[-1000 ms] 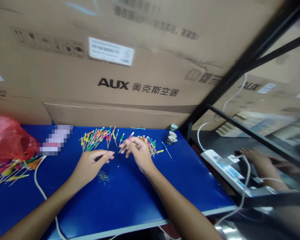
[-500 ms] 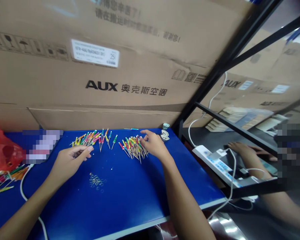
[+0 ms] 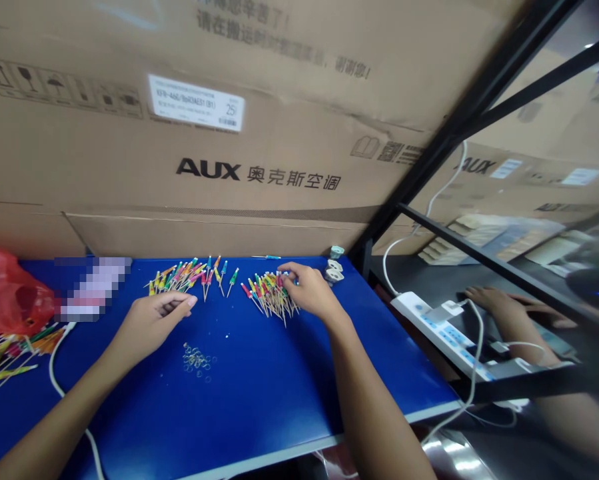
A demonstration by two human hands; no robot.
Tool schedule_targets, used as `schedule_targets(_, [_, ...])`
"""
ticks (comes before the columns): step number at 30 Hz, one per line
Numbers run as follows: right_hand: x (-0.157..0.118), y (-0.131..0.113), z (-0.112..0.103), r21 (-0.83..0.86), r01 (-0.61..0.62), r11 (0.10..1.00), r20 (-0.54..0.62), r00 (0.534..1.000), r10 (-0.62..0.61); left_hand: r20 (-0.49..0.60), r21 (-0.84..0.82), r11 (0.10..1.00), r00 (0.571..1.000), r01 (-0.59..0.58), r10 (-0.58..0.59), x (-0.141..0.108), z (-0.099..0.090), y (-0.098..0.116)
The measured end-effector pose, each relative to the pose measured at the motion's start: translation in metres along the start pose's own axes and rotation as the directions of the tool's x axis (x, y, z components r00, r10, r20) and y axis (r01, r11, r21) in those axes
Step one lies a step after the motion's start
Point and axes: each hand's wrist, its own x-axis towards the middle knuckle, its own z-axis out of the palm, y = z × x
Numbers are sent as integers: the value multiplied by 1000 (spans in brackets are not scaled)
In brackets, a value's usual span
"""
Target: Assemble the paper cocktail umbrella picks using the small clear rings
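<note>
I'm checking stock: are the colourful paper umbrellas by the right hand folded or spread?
Folded: the colourful paper umbrellas hug their thin pale sticks narrowly, with none visibly fanned out.

Moderate light; pale glare streak on carton [image 3: 259,143], upper left; soft shadows on table [image 3: 259,400]; right edge blurred; left patch pixelated.

A hand could pass over the near middle of the blue table [image 3: 259,400]; farther, the right stick pile [image 3: 274,300] and carton [image 3: 204,230] (a tall wall) obstruct.

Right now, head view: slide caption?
Right hand at one bunch of colourful sticks, left hand near another bunch, small rings on blue table.
</note>
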Motion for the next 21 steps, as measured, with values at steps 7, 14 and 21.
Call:
schedule_targets(7, [-1, -19, 3, 87, 81, 993, -159, 985, -66, 142, 443, 830, 941, -338, 307, 1, 26, -10])
schedule_targets(14, [-6, -33, 7, 89, 181, 980, -193, 968, -161, 141, 584, 735, 935, -345, 326, -2, 33, -8])
schedule_targets(21, [-6, -38, 4, 80, 183, 980, -143, 975, -171, 1, 636, 725, 940, -264, 341, 0, 11, 4])
